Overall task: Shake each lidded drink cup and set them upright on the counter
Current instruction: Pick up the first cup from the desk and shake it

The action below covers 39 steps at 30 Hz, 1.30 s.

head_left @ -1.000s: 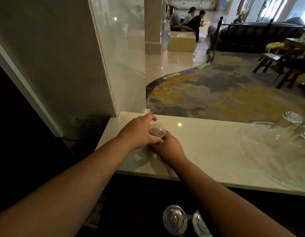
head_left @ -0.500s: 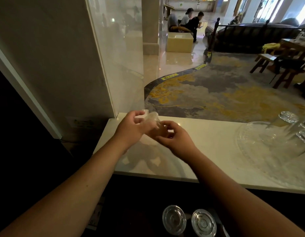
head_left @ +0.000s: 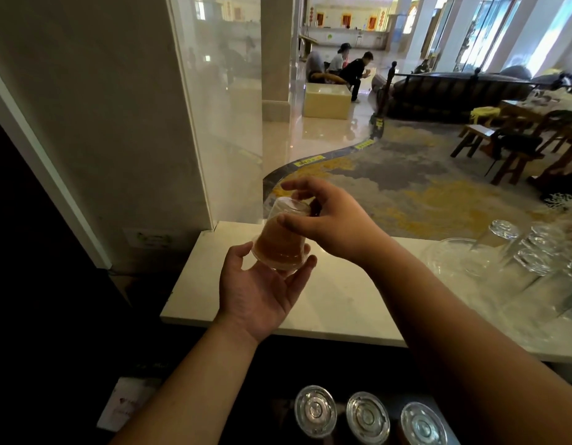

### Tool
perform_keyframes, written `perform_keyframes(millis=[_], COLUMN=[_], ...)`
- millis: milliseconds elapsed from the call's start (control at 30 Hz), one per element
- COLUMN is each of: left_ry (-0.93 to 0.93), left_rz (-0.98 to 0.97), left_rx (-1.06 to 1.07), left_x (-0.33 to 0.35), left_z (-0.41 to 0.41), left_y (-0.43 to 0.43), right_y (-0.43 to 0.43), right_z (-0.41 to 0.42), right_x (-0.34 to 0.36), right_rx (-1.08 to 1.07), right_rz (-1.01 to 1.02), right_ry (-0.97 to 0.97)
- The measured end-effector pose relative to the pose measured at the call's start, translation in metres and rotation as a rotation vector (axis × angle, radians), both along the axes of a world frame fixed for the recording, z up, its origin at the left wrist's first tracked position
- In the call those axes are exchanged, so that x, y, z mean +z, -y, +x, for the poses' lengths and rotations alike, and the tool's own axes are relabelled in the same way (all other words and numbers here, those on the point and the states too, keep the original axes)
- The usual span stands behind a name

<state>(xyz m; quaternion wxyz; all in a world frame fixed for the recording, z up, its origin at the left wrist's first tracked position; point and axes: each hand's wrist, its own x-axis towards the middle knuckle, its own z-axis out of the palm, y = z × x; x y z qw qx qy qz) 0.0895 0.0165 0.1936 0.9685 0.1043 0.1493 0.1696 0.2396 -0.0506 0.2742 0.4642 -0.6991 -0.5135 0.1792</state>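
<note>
the cup (head_left: 281, 234) is upside down, amber drink (head_left: 275, 250) against its lid (head_left: 280, 266).

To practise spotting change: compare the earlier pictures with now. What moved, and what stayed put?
The cup rose from the counter and was turned lid-down. The left hand shifted beneath, cradling the lid; the right hand grips the base on top. The glasses at right stayed put.
</note>
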Motion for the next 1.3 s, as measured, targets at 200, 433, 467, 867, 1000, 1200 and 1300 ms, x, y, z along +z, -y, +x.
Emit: perform_keyframes(millis=[200,433,467,867,1000,1200,1300], left_ry=[-0.039,-0.457,-0.533,-1.033,-1.051,-1.036,-1.024], left_rz=[0.038,0.557,0.708,1.875,1.942,2.005,2.02], left_rx=[-0.009,0.051,0.049,-0.046,-0.095,-0.146,-0.15], left_x=[0.004,0.023,0.027,-0.001,-0.019,-0.033,-0.037], left_z=[-0.002,0.004,0.004,0.044,0.052,0.061,0.063], left_y=[0.0,-0.03,-0.036,-0.081,-0.093,-0.102,-0.105], right_y=[0.006,0.019,0.02,-0.04,-0.052,-0.058,-0.059], right_z=[-0.001,0.019,0.021,0.002,0.007,0.013,0.016], right_x=[0.0,-0.029,-0.038,-0.147,-0.164,-0.176,-0.179], right_rx=[-0.017,-0.042,-0.038,-0.256,-0.284,-0.296,-0.296], right_rz=[0.007,-0.07,-0.109,-0.22,-0.248,-0.266,-0.258], right_ry=[0.001,-0.149,-0.175,-0.107,-0.043,0.017,0.045])
